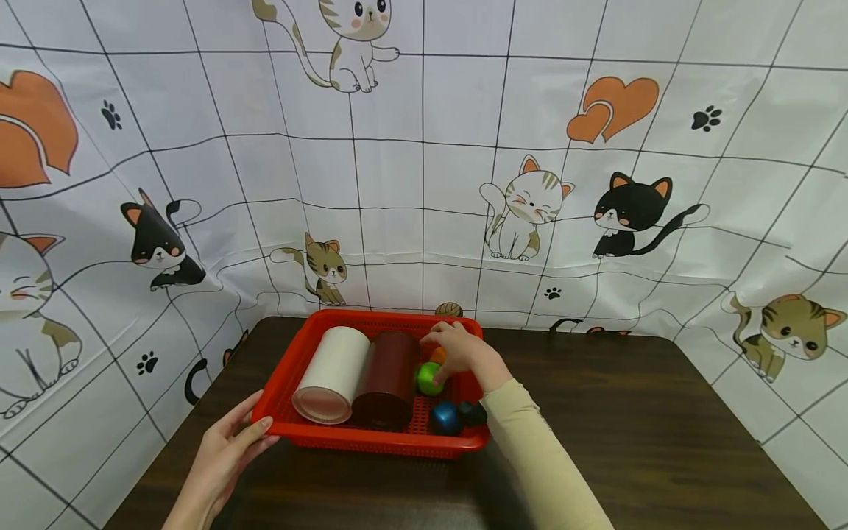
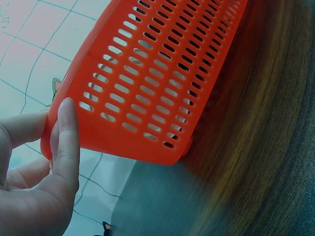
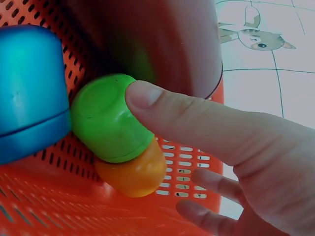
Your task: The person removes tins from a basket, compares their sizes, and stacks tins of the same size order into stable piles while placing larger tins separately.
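Observation:
A red plastic basket (image 1: 344, 439) with slotted walls holds everything here. My left hand (image 1: 228, 449) pinches its near left corner rim, thumb and fingers on either side, as the left wrist view shows. My right hand (image 1: 464, 353) is over the basket's right part with fingers apart; its thumb lies against a small green rounded piece (image 3: 110, 120). An orange rounded piece (image 3: 135, 169) adjoins the green one; I cannot tell whether they are joined. A shiny blue rounded piece (image 1: 445, 418) sits nearer, next to a dark piece (image 1: 472, 414) partly hidden by the right sleeve.
A white cylinder (image 1: 333, 372) and a dark brown cylinder (image 1: 389, 375) lie side by side in the basket's left and middle. Beneath is a dark wooden table (image 1: 629, 427). Cat-printed sheeting (image 1: 424, 177) hangs behind and along the sides.

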`<state>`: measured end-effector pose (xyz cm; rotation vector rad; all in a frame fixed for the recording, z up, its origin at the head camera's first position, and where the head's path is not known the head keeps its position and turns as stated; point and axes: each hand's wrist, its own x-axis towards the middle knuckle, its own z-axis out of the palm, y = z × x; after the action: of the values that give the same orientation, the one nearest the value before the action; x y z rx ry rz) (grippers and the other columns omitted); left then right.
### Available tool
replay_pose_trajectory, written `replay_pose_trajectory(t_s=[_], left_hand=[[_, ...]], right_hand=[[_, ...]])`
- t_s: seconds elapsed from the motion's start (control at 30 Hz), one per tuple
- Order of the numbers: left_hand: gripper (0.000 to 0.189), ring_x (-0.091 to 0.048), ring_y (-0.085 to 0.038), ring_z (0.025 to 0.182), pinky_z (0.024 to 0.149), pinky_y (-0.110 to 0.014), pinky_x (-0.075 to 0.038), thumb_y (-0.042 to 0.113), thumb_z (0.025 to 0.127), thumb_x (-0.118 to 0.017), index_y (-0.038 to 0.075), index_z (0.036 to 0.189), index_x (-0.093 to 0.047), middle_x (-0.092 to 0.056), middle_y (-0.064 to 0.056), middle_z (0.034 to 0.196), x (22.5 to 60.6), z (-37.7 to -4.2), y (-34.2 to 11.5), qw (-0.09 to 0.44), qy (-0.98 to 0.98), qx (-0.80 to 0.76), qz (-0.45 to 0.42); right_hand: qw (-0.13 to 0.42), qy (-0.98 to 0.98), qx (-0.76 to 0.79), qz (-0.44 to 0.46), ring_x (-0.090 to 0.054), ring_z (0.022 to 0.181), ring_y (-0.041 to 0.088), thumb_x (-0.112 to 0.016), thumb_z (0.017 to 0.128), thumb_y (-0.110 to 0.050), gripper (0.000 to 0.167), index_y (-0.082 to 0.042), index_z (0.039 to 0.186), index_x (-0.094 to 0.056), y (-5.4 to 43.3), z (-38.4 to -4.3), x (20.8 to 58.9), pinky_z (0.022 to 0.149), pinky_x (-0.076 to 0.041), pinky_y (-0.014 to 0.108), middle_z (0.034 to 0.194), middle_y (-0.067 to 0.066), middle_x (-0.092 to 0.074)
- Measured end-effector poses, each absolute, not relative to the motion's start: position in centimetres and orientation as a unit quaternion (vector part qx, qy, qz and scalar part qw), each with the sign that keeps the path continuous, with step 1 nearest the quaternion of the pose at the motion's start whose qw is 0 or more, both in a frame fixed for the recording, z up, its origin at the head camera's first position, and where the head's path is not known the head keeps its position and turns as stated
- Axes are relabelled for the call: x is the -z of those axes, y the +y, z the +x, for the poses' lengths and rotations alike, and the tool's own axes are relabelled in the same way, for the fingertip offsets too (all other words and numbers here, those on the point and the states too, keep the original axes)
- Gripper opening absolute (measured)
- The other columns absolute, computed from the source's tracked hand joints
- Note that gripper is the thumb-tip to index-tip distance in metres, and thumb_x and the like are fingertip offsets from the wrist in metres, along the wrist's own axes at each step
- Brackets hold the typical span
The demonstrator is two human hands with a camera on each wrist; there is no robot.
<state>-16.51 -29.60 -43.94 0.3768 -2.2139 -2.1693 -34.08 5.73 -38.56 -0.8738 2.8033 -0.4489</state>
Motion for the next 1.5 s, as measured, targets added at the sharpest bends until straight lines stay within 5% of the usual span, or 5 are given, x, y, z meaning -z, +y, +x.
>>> replay_pose_trajectory(t_s=[0.67, 1.5], left_hand=[[0.072, -0.069, -0.003, 0.087, 0.083, -0.019, -0.06, 0.019, 0.098, -0.063, 0.01, 0.157, -0.024, -0.047, -0.001, 0.112, 44.1, -16.4, -29.8, 0.008, -0.705, 0.7, 0.116], [0.069, -0.068, -0.002, 0.087, 0.083, -0.018, -0.06, 0.017, 0.099, -0.06, 0.012, 0.158, -0.025, -0.045, 0.0, 0.112, 44.0, -16.4, -29.6, 0.004, -0.704, 0.699, 0.125]], right_hand=[[0.124, 0.946, 0.133, -0.267, -0.046, 0.129, 0.034, -0.086, 0.074, -0.009, 0.052, -0.017, 0.123, -0.07, 4.6, -34.2, 40.1, 0.097, -0.055, 0.044, 0.139, 0.005, -0.05], [0.12, 0.944, 0.076, -0.297, -0.058, 0.113, 0.023, -0.087, 0.073, -0.011, 0.052, -0.015, 0.122, -0.07, 4.4, -34.9, 40.4, 0.101, -0.053, 0.038, 0.127, 0.006, -0.058]])
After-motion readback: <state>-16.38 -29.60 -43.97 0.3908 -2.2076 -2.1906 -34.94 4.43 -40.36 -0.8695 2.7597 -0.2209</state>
